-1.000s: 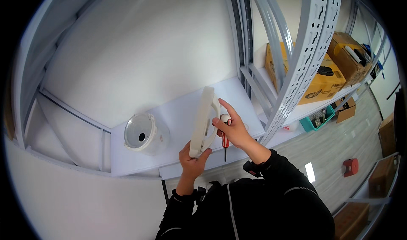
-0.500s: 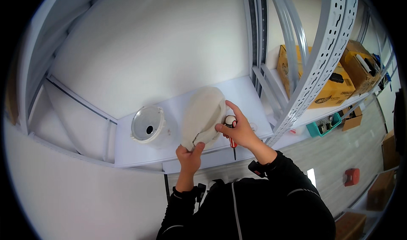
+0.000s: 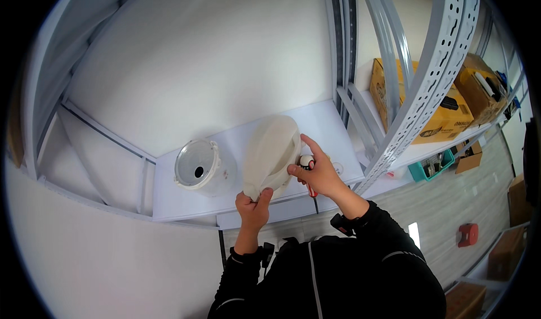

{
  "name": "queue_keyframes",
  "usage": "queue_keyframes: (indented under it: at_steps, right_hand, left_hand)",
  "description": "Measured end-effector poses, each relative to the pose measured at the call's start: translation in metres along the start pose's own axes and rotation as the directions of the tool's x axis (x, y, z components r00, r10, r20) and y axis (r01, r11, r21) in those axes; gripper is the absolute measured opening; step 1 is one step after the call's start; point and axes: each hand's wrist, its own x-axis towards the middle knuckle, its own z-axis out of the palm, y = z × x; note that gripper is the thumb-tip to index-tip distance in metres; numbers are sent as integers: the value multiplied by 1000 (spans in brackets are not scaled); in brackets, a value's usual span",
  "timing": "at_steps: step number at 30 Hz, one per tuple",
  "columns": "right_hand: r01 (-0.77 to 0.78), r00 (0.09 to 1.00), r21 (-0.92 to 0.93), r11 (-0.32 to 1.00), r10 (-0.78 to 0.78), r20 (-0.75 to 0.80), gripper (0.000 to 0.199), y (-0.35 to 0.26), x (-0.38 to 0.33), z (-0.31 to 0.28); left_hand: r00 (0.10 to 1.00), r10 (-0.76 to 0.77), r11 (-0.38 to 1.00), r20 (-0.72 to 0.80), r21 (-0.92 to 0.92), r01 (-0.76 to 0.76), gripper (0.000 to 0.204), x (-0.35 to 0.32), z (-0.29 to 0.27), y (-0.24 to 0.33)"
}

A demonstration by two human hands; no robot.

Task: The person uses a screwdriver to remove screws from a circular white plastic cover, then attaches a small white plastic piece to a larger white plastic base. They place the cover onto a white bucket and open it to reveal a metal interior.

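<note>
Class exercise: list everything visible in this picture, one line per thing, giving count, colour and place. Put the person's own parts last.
Bowl: 1, cream, tilted above the shelf, held by both hands.
Screwdriver: 1, red and white, in the right hand.
Jar: 1, clear, on the shelf, left of the bowl.
Shelf: 1, white, centre.
Upright: 1, grey, perforated, right.
Boxes: 2, yellow-brown, right shelf.
Crate: 1, teal, under the boxes.
Stool: 1, red, on the floor.
Left hand: grips the bowl's lower edge.
Right hand: on the bowl's rim.
</note>
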Motion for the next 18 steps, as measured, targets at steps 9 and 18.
queue_keyframes:
  at_steps: [9, 18]
  right_hand:
    - [45, 999, -187, 981, -50, -21, 86, 21, 10, -16]
    - [26, 975, 157, 987, 9, -222, 53, 23, 20, -55]
  left_hand:
    - [947, 188, 808, 260, 507, -300, 34, 20, 1, -4]
    - [877, 20, 591, 481, 702, -398, 42, -13, 15, -85]
